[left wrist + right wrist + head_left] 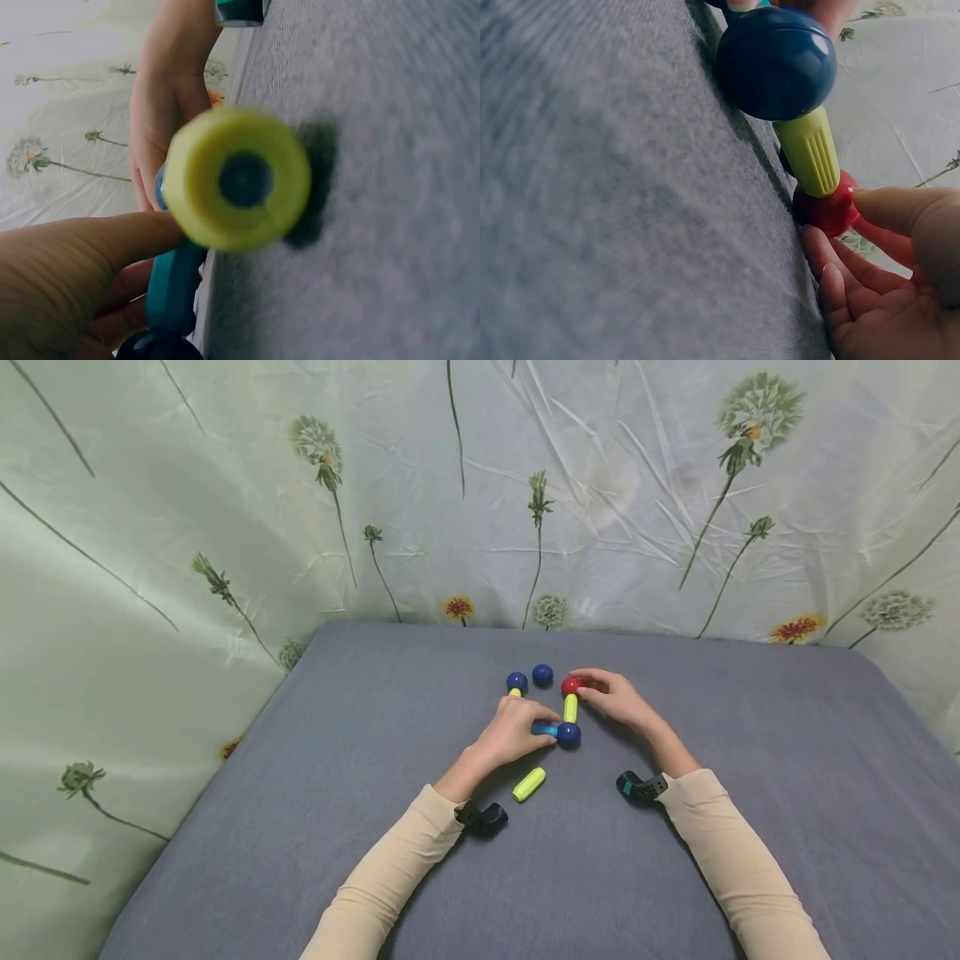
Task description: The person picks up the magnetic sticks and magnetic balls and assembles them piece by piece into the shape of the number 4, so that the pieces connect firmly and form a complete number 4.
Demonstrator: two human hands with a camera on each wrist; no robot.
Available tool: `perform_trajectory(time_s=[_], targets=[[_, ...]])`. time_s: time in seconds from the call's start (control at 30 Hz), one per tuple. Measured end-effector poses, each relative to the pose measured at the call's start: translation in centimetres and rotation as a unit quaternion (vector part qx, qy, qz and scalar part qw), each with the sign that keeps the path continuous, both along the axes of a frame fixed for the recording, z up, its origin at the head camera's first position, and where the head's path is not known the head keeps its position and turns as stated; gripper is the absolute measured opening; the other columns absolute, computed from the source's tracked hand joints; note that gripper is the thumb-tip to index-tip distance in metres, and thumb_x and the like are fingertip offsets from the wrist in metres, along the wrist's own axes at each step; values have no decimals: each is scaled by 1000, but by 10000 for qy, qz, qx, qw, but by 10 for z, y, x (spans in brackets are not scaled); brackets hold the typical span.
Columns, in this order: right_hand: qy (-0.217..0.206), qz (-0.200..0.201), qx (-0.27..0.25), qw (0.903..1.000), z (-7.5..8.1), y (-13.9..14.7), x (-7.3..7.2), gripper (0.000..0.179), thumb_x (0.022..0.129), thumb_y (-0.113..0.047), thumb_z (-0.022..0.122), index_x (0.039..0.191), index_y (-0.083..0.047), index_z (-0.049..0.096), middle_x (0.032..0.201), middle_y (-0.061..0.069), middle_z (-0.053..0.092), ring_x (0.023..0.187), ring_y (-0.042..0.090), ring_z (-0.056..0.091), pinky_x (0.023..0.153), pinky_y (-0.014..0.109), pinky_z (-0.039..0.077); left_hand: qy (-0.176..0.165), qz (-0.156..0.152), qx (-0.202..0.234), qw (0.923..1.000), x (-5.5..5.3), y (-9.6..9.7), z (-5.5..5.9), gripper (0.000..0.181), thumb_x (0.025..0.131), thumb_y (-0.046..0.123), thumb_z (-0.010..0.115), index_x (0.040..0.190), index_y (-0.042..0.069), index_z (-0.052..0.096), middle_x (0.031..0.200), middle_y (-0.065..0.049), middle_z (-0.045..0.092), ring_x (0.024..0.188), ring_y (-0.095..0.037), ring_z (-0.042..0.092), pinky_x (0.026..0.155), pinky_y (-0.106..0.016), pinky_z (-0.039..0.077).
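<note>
My left hand (513,727) pinches a light blue rod (545,728) with thumb and fingers. That rod joins a dark blue ball (568,735), from which a yellow-green rod (571,708) runs to a red ball (570,686). The red ball is held between the thumb and fingers of my right hand (618,697), seen also in the right wrist view (829,206). In the left wrist view a dark ball (157,346) sits at the blue rod's near end. Beyond my left hand, another yellow-green rod (514,692) meets a blue ball (517,682); the hand hides its lower part.
A loose yellow-green rod (529,784) lies on the grey cloth surface (750,735) nearer to me, and shows end-on in the left wrist view. A separate blue ball (542,675) rests at the back. Behind the table hangs a flower-printed curtain (420,468).
</note>
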State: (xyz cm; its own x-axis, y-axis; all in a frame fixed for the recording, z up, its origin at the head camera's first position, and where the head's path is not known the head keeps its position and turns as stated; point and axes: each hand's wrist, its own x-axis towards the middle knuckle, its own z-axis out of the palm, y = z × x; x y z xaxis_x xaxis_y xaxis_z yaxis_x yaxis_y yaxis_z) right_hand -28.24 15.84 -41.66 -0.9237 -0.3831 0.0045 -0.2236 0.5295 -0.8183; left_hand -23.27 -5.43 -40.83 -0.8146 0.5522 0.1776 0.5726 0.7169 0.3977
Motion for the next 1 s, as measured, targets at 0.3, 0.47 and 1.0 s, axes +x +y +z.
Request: perform_trajectory(time_s=[0.3,0.47,1.0], targets=[[-18,32,-237,9997,1,3,5,41,96,-15,51,130,7,48,120,29,58,91,8,60,75,14,45,-54,-90,111,9999,-1,-2,2,29,80,24,74,106,12,72,101,1,73,95,-12,64,83,-35,39],[-81,33,-338,9994,1,6,7,41,96,-15,50,131,7,47,122,30,57,89,8,61,76,16,47,72,-209,326,9992,-3,-6,0,27,80,24,74,104,11,72,98,0,73,90,-11,66,83,-28,46],[16,60,-111,9999,5,23,22,39,97,-12,48,130,8,46,125,31,54,94,14,64,78,17,48,-136,-74,1005,9948,-7,-22,-1,30,78,25,76,104,9,72,109,-6,67,104,-21,58,91,-37,44]])
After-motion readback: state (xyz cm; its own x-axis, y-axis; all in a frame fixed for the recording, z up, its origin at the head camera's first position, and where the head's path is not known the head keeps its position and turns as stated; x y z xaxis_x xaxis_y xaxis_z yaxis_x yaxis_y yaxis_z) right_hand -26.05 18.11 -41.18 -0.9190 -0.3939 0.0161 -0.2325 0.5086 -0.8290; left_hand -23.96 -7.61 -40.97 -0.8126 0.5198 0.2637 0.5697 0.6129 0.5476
